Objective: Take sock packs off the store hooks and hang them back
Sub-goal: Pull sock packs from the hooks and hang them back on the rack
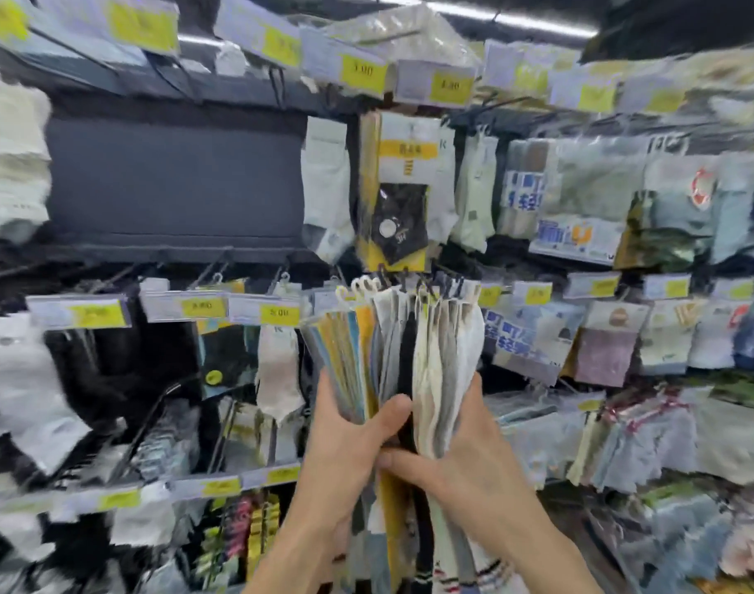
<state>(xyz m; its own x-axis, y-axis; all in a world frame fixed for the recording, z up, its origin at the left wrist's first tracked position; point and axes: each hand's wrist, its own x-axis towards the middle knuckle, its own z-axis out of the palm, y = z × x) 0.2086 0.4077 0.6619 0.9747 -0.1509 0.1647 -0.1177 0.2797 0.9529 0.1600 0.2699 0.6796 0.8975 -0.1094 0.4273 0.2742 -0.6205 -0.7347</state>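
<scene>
We are holding a thick fanned bundle of plastic-wrapped sock packs (403,340) in mid-air, the fingers of our left hand (349,443) and right hand (465,460) curled round its middle. We are judging removal done, rehanging on the black wire hooks (152,422) not begun.

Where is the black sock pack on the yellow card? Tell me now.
Head view, centre, upper row: the black sock pack hangs just right of a white sock pack and directly above the held bundle of packs.
</scene>
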